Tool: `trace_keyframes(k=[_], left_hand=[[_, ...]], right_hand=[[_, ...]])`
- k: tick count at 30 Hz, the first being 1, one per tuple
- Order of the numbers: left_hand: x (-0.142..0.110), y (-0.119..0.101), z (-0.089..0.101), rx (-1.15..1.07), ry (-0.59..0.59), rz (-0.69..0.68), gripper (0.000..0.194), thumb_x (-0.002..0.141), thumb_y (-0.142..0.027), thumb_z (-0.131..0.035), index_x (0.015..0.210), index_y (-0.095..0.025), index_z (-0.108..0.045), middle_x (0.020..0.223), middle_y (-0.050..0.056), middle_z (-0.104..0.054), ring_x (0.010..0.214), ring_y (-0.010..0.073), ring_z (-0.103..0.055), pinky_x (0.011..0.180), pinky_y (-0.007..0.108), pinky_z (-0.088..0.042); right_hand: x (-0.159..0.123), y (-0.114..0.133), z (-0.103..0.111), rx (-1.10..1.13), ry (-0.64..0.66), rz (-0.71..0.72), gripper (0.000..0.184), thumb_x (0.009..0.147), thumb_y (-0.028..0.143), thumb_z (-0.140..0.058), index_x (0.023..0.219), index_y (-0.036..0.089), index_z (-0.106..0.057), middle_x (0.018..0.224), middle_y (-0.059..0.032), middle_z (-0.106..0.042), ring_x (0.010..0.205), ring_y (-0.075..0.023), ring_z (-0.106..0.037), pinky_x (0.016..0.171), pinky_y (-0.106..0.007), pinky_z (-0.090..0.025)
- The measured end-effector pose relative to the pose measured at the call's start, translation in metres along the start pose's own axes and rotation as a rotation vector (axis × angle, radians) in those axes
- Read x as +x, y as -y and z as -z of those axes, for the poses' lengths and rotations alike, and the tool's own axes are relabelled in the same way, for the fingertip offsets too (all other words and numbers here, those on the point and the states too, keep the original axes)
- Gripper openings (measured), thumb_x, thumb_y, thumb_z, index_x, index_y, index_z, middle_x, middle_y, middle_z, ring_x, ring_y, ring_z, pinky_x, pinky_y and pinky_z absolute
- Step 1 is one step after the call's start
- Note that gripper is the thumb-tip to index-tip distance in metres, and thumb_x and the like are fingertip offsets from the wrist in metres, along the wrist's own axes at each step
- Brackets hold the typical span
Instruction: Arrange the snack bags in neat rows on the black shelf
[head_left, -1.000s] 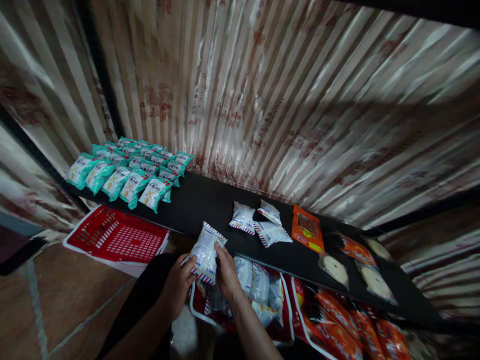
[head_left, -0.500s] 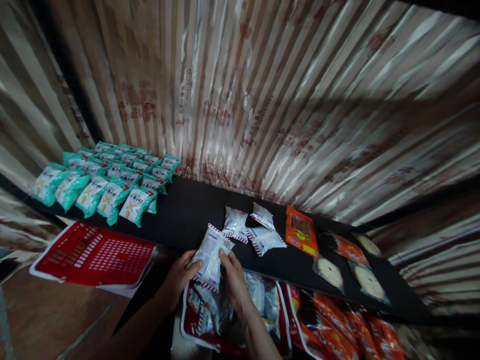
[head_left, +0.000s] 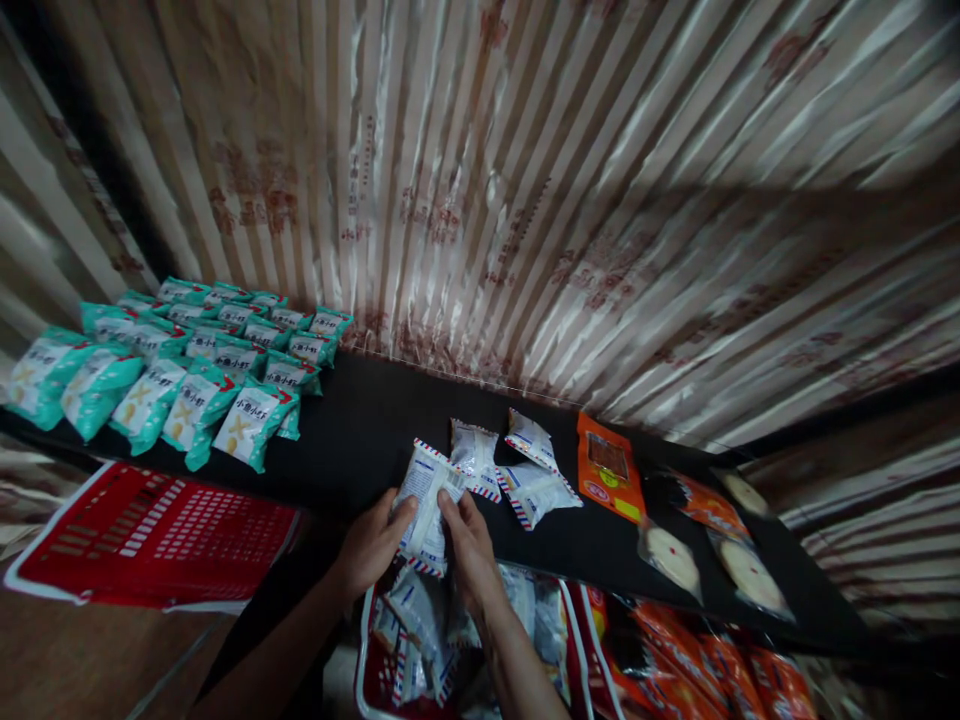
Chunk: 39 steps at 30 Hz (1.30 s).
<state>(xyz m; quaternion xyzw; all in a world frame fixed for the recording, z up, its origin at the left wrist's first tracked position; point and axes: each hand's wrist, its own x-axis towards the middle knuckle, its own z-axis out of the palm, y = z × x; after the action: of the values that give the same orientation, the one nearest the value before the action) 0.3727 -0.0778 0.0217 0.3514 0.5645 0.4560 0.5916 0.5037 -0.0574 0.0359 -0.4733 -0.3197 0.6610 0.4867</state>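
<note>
Between my two hands is a white snack packet [head_left: 426, 505] with red-and-blue striped ends, its printed and seamed back facing me. My left hand [head_left: 373, 545] grips its left edge, thumb on top. My right hand [head_left: 469, 550] pinches its right edge, thumb also on top. Just past the right hand, similar striped packets lie on the black shelf [head_left: 360, 420]: one packet [head_left: 474, 455], a second packet [head_left: 531, 437], and a third packet [head_left: 538, 492]. Below my hands stands a red basket [head_left: 365, 650] with a white rim, holding several more striped packets.
Several teal snack bags [head_left: 255, 420] stand in rows at the shelf's left. An orange packet [head_left: 609, 465] and round pale items in clear wrap [head_left: 673, 560] lie at right. A second basket holds orange packets [head_left: 675, 660]. A red basket [head_left: 157, 535] sits lower left. Striped sheeting [head_left: 465, 200] hangs behind.
The view has shifted slightly, with the teal bags and left basket now further left and larger. Both hands still hold the packet, now turned a little more upright.
</note>
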Motion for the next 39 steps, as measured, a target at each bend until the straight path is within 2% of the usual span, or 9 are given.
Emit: trace_keyframes(k=[3,7,11,17,22,26,29,33,39], left_hand=[[0.009,-0.008,0.003,0.146,-0.108,-0.023,0.022,0.073,-0.041,-0.061,0.086,-0.024,-0.063,0.082,0.004,-0.071,0.085,0.0229,-0.063,0.070,0.022,-0.040],[0.025,-0.027,-0.001,0.322,-0.230,-0.098,0.026,0.079,-0.039,-0.054,0.098,-0.022,-0.059,0.091,0.008,-0.069,0.087,0.0244,-0.062,0.072,0.024,-0.038],[0.049,-0.050,-0.006,0.473,-0.287,-0.171,0.032,0.084,-0.038,-0.045,0.107,-0.019,-0.055,0.099,0.014,-0.067,0.091,0.0273,-0.061,0.074,0.027,-0.037],[0.084,-0.075,-0.004,0.623,-0.349,-0.249,0.032,0.091,-0.034,-0.031,0.100,-0.016,-0.056,0.093,0.014,-0.068,0.086,0.0244,-0.064,0.071,0.027,-0.039],[0.102,-0.080,0.008,0.699,-0.424,-0.214,0.033,0.093,-0.032,-0.027,0.096,-0.018,-0.056,0.085,0.008,-0.070,0.080,0.0209,-0.065,0.065,0.026,-0.039],[0.111,-0.084,0.017,0.697,-0.516,-0.185,0.035,0.094,-0.031,-0.024,0.096,-0.019,-0.056,0.085,0.008,-0.070,0.079,0.0206,-0.066,0.063,0.026,-0.038],[0.118,-0.086,0.020,0.715,-0.532,-0.164,0.034,0.094,-0.031,-0.024,0.097,-0.018,-0.056,0.085,0.008,-0.070,0.078,0.0210,-0.066,0.062,0.026,-0.038],[0.121,-0.086,0.020,0.730,-0.543,-0.137,0.034,0.094,-0.031,-0.024,0.099,-0.018,-0.055,0.084,0.008,-0.070,0.078,0.0215,-0.066,0.060,0.026,-0.038],[0.118,-0.084,0.021,0.709,-0.583,-0.116,0.034,0.093,-0.031,-0.025,0.100,-0.018,-0.056,0.087,0.008,-0.070,0.079,0.0221,-0.065,0.062,0.027,-0.039]], right_hand=[[0.009,-0.001,-0.012,-0.006,-0.056,-0.011,0.057,0.063,0.047,-0.071,0.112,0.020,-0.057,0.104,-0.0060,-0.067,0.098,-0.0229,-0.060,0.079,-0.031,-0.048],[0.022,0.003,-0.028,-0.043,-0.124,0.008,0.053,0.068,0.050,-0.065,0.113,0.022,-0.058,0.114,-0.0039,-0.063,0.107,-0.0211,-0.056,0.087,-0.028,-0.044],[0.042,0.016,-0.042,-0.080,-0.083,0.107,0.053,0.071,0.048,-0.063,0.118,0.025,-0.054,0.116,-0.0021,-0.062,0.111,-0.0198,-0.053,0.092,-0.028,-0.041],[0.077,0.030,-0.058,-0.214,-0.081,0.241,0.054,0.074,0.048,-0.060,0.120,0.021,-0.053,0.114,-0.0069,-0.063,0.106,-0.0217,-0.057,0.093,-0.032,-0.041],[0.098,0.021,-0.071,-0.246,-0.078,0.279,0.055,0.075,0.049,-0.057,0.119,0.017,-0.054,0.109,-0.0084,-0.066,0.100,-0.0220,-0.060,0.088,-0.032,-0.044],[0.113,0.009,-0.083,-0.122,-0.078,0.210,0.055,0.073,0.049,-0.060,0.116,0.015,-0.056,0.102,-0.0081,-0.069,0.091,-0.0217,-0.064,0.080,-0.030,-0.048],[0.120,0.007,-0.090,-0.028,-0.094,0.194,0.053,0.070,0.048,-0.063,0.110,0.014,-0.059,0.096,-0.0077,-0.070,0.083,-0.0201,-0.065,0.075,-0.028,-0.050],[0.122,0.009,-0.093,0.052,-0.048,0.187,0.046,0.070,0.048,-0.064,0.102,0.015,-0.062,0.094,-0.0070,-0.071,0.078,-0.0178,-0.066,0.072,-0.027,-0.050],[0.122,0.000,-0.089,0.147,-0.059,0.182,0.044,0.069,0.045,-0.066,0.101,0.015,-0.061,0.097,-0.0067,-0.070,0.086,-0.0184,-0.064,0.078,-0.029,-0.049]])
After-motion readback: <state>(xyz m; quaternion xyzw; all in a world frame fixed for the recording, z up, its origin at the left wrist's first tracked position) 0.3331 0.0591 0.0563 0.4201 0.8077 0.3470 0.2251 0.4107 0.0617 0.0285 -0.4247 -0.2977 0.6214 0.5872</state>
